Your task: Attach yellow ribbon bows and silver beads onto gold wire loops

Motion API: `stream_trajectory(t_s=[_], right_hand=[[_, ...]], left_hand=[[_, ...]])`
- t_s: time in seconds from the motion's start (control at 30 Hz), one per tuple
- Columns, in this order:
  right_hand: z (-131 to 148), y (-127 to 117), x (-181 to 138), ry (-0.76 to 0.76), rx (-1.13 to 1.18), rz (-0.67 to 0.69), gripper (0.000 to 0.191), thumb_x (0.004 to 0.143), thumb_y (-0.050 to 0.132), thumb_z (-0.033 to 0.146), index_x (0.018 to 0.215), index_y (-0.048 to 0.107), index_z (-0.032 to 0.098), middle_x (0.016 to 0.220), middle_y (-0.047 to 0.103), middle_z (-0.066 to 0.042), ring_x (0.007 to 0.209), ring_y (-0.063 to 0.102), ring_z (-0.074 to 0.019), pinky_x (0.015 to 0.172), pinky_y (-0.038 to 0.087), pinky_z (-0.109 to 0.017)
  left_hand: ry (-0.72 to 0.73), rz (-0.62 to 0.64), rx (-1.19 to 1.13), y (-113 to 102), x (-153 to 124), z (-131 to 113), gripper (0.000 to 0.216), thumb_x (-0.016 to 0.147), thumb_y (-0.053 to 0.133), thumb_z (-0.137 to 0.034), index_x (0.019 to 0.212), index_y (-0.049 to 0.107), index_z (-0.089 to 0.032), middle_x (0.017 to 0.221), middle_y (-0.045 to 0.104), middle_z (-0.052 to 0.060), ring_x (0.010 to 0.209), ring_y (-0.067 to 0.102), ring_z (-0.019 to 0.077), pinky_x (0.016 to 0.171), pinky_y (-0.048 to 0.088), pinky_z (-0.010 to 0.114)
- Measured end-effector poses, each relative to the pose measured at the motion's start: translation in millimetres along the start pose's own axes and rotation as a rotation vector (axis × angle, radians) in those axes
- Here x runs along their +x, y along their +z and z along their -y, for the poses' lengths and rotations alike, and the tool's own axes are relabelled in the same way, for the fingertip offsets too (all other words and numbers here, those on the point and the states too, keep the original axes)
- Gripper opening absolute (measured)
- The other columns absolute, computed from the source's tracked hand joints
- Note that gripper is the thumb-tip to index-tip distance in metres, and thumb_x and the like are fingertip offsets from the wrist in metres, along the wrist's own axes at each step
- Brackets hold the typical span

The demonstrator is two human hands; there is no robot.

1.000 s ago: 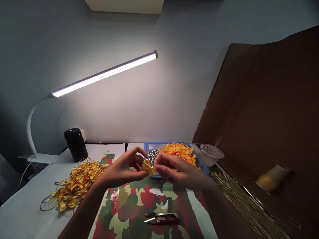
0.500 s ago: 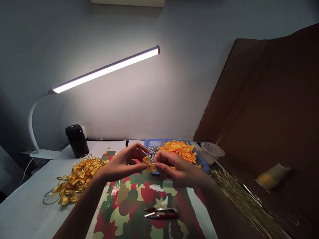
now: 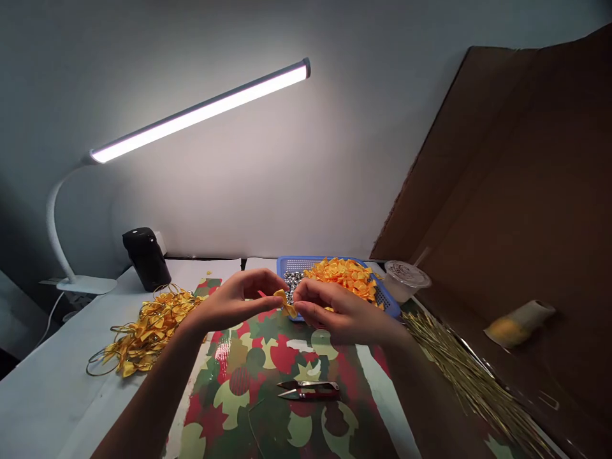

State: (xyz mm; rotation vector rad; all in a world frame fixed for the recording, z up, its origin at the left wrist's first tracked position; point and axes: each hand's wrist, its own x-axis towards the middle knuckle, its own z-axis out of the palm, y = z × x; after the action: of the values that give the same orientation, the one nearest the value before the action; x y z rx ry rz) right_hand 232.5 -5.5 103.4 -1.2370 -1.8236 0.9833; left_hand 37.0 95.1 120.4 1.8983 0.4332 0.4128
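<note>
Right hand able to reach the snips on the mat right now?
Likely yes: the snips lie uncovered on the patterned mat, just nearer the person than the right hand, nothing between. But that hand pinches the yellow bow with the left hand, so its grip is occupied.

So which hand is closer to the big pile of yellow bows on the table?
Left. The left hand is just right of the pile of bows, not touching; the right hand is farther right, beyond the small yellow bow both hands pinch.
</note>
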Motion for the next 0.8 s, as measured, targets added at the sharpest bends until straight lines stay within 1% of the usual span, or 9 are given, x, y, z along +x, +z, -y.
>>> stream_trajectory(t_s=[0.17,0.27,0.33,0.4,0.47,0.57,0.6,0.67,0.8], right_hand=[[1.7,1.9,1.3,-0.001,-0.022,-0.040,0.019,0.094,0.046,0.036,0.084,0.049,0.021,0.065,0.046,0.004,0.055,0.041,-0.0104,0.050,0.035,-0.023],[2.8,3.7,3.5,-0.004,-0.062,-0.140,0.019,0.096,0.039,0.037,0.089,0.046,0.021,0.073,0.048,0.002,0.062,0.045,-0.0120,0.056,0.040,-0.025],[2.1,4.7,5.3,0.011,-0.118,-0.237,0.017,0.098,0.031,0.034,0.094,0.042,0.021,0.082,0.049,0.000,0.068,0.047,-0.0134,0.062,0.041,-0.027],[-0.1,7.1,7.5,0.036,-0.194,-0.253,0.015,0.097,0.031,0.030,0.095,0.042,0.021,0.086,0.051,-0.002,0.073,0.048,-0.0147,0.066,0.040,-0.029],[-3.4,13.8,10.7,0.051,-0.270,-0.138,0.012,0.094,0.040,0.026,0.091,0.049,0.019,0.084,0.055,-0.003,0.073,0.050,-0.0154,0.065,0.039,-0.028],[-8.6,36.2,17.1,0.029,-0.365,0.149,0.006,0.085,0.054,0.018,0.082,0.060,0.018,0.077,0.061,-0.002,0.066,0.053,-0.0137,0.059,0.038,-0.025],[-9.9,46.5,19.3,0.018,-0.393,0.232,0.005,0.082,0.057,0.016,0.082,0.062,0.018,0.078,0.063,-0.001,0.065,0.055,-0.0133,0.057,0.038,-0.023],[-11.6,68.4,22.9,0.010,-0.461,0.358,0.011,0.075,0.062,0.014,0.084,0.065,0.019,0.088,0.067,-0.002,0.064,0.056,-0.0137,0.050,0.034,-0.022],[-12.9,101.6,25.6,0.008,-0.592,0.466,0.019,0.066,0.061,0.005,0.081,0.065,0.016,0.092,0.069,-0.005,0.068,0.060,-0.0173,0.045,0.026,-0.023]], left_hand=[[-0.020,-0.027,-0.029,0.6,2.5,1.1,0.017,0.077,0.071,-0.029,0.085,0.068,-0.015,0.079,0.069,0.003,0.076,0.063,0.0147,0.070,0.048,0.026],[-0.033,-0.070,-0.077,-0.8,5.3,4.5,0.018,0.069,0.076,-0.029,0.078,0.069,-0.014,0.074,0.070,0.003,0.072,0.064,0.0151,0.067,0.050,0.026],[-0.031,-0.139,-0.105,-4.2,6.7,7.1,0.021,0.067,0.078,-0.030,0.077,0.068,-0.014,0.074,0.071,0.004,0.071,0.065,0.0159,0.067,0.051,0.028],[-0.017,-0.260,-0.131,-9.7,6.8,8.6,0.024,0.065,0.079,-0.031,0.080,0.068,-0.015,0.076,0.072,0.004,0.073,0.066,0.0163,0.070,0.052,0.028],[0.002,-0.406,-0.147,-16.1,5.5,8.4,0.027,0.064,0.079,-0.032,0.082,0.066,-0.016,0.079,0.072,0.003,0.076,0.066,0.0162,0.072,0.051,0.028],[0.014,-0.575,-0.151,-23.4,2.7,5.3,0.030,0.062,0.081,-0.031,0.084,0.066,-0.017,0.079,0.071,0.002,0.078,0.065,0.0166,0.072,0.051,0.027],[0.008,-0.603,-0.149,-24.4,1.9,4.1,0.030,0.062,0.081,-0.031,0.084,0.066,-0.017,0.077,0.071,0.002,0.076,0.065,0.0166,0.072,0.051,0.027],[-0.016,-0.622,-0.149,-24.4,1.2,2.2,0.029,0.063,0.081,-0.031,0.084,0.067,-0.016,0.074,0.071,0.002,0.073,0.065,0.0160,0.071,0.051,0.028],[-0.060,-0.607,-0.164,-19.4,2.6,1.5,0.028,0.063,0.082,-0.030,0.083,0.070,-0.015,0.071,0.073,0.003,0.071,0.066,0.0155,0.069,0.052,0.028]])
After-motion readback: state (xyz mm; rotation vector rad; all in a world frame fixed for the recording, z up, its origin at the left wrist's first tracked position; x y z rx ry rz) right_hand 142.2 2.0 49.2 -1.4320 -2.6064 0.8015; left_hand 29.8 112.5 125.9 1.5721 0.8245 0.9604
